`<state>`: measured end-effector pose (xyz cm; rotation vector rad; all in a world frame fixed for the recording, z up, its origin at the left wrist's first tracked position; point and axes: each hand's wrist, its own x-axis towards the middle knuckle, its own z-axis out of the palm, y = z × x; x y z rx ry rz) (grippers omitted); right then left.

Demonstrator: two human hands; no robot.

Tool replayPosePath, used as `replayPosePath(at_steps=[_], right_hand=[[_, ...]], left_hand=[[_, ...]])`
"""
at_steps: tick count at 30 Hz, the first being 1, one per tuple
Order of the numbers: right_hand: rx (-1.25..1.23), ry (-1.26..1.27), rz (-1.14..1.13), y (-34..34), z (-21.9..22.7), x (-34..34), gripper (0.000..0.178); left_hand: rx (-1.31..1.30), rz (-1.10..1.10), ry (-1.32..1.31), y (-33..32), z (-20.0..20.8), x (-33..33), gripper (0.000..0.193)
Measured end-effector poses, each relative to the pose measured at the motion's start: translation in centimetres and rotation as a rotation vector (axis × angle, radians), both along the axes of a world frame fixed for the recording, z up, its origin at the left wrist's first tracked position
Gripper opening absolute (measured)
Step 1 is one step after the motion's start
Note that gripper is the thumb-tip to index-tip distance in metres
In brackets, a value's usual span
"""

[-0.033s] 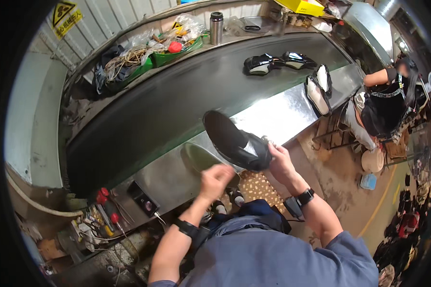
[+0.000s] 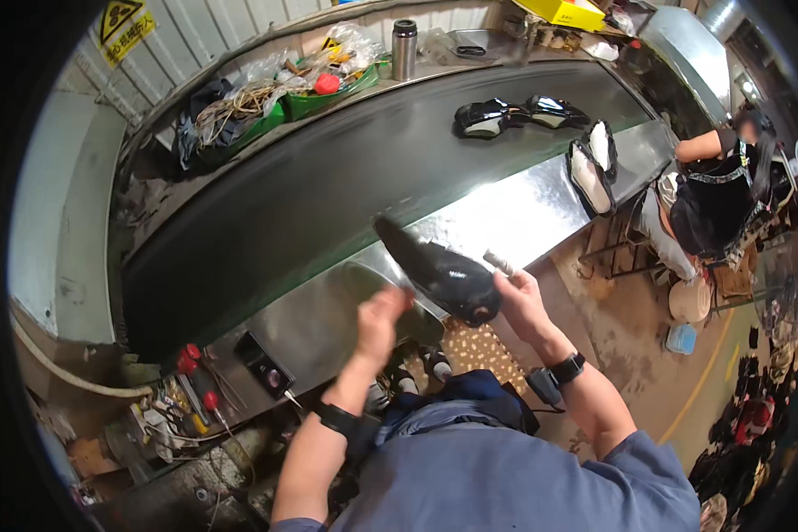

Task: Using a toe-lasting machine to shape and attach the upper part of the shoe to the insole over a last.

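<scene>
A glossy black shoe (image 2: 457, 279) is up over the metal table's near edge, tilted, with its long dark part pointing to the far left. My right hand (image 2: 521, 300) grips its near right end. A small pale grey piece (image 2: 501, 262) shows by that hand's fingertips; what it is I cannot make out. My left hand (image 2: 381, 326) is to the left of the shoe and apart from it, raised and smeared by motion, so its fingers are unclear.
A dark conveyor belt (image 2: 284, 222) runs along the metal table (image 2: 496, 222). On it and the table are black shoes (image 2: 590, 177) (image 2: 492, 118). A phone (image 2: 264, 365) and red-handled tools (image 2: 202, 386) lie at left. A steel flask (image 2: 403, 51) stands behind. A co-worker (image 2: 714, 195) sits at right.
The shoe has turned in my right hand, from its open inside facing up to its glossy black side showing. My left hand has moved slightly left and up, away from it.
</scene>
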<state>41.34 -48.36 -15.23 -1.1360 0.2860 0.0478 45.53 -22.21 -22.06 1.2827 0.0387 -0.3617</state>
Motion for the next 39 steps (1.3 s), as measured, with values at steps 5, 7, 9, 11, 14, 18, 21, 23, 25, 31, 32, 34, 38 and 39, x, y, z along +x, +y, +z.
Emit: replayPosePath(at_steps=[5,7,9,11,14,18,21,23,25,31,32,34,38,39], right_hand=[[-0.936,-0.566,0.495,1.8,-1.2,-4.3,0.042],[-1.216,-0.736,0.582,2.2,-5.6,-6.4,0.042],[-1.307,-0.837,0.551,3.1,-7.2,-6.3,0.054],[-1.299,-0.845,0.523,4.0,-8.2,-6.0,0.057],[-1.215,-0.775,0.205,5.9,-8.6,-3.7,0.068],[-0.8,-0.457,0.264,6.6,-9.6,-2.0,0.095],[-0.706,-0.435,0.357,5.4,-11.2,-2.4,0.1],[-0.757,-0.487,0.478,4.4,-11.5,-2.3,0.097],[-0.801,-0.513,0.507,4.5,-11.0,-2.3,0.096],[-0.819,-0.507,0.56,4.3,-10.9,-1.5,0.088],[-0.786,-0.49,0.572,4.3,-11.2,-1.4,0.086],[-0.754,-0.504,0.584,4.4,-11.6,-1.2,0.085],[-0.819,-0.55,0.624,4.5,-11.3,-1.3,0.089],[-0.678,-0.496,0.651,4.6,-10.4,-1.1,0.094]], left_hand=[[-0.358,-0.051,0.63,4.6,1.1,6.7,0.052],[-0.272,0.001,0.641,4.4,-0.4,7.1,0.045],[-0.018,0.08,0.466,4.2,-1.2,7.7,0.033],[0.288,0.186,0.315,3.0,-2.2,8.9,0.033],[0.772,0.347,0.105,2.9,-4.2,10.5,0.035],[0.977,0.448,-0.028,2.6,-5.7,10.4,0.036],[0.73,0.384,0.228,3.4,-4.9,8.9,0.041],[0.654,0.413,0.211,3.7,-5.1,8.5,0.044],[0.655,0.313,0.236,3.5,-4.4,8.1,0.063],[1.124,0.282,0.118,0.2,-2.9,7.5,0.055],[1.108,0.3,0.134,0.6,-3.3,7.5,0.054],[1.103,0.394,0.092,0.9,-4.0,7.2,0.048],[1.013,0.468,0.185,1.8,-3.3,6.6,0.038],[0.97,0.496,0.216,2.1,-2.7,6.1,0.036]])
